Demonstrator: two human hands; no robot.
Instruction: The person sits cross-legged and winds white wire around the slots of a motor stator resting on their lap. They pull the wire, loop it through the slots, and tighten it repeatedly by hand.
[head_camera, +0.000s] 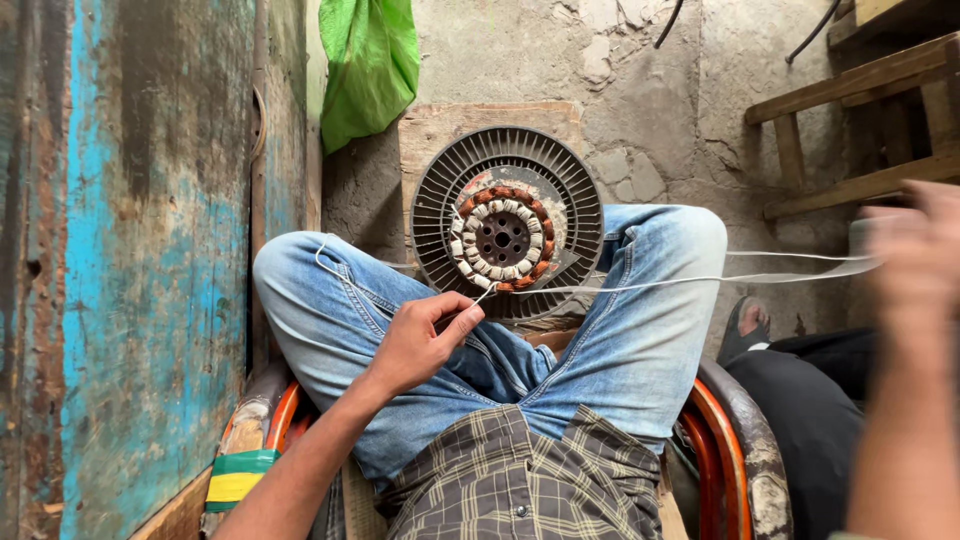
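Pinched on white thread (640, 283) just below fan motor stator (505, 237): left hand (420, 342), steadying; right hand (915, 255) far right, blurred, grip unclear, tensioning.

Crumpled green plastic bag (370, 60) hangs up top; left of it, the peeling blue-painted wooden door (130, 250); far right of it, a rough wooden frame (860, 110).

We find the painted door (120, 250) crowding our left, the taut tape (700, 280) barring our right, open above our knees.
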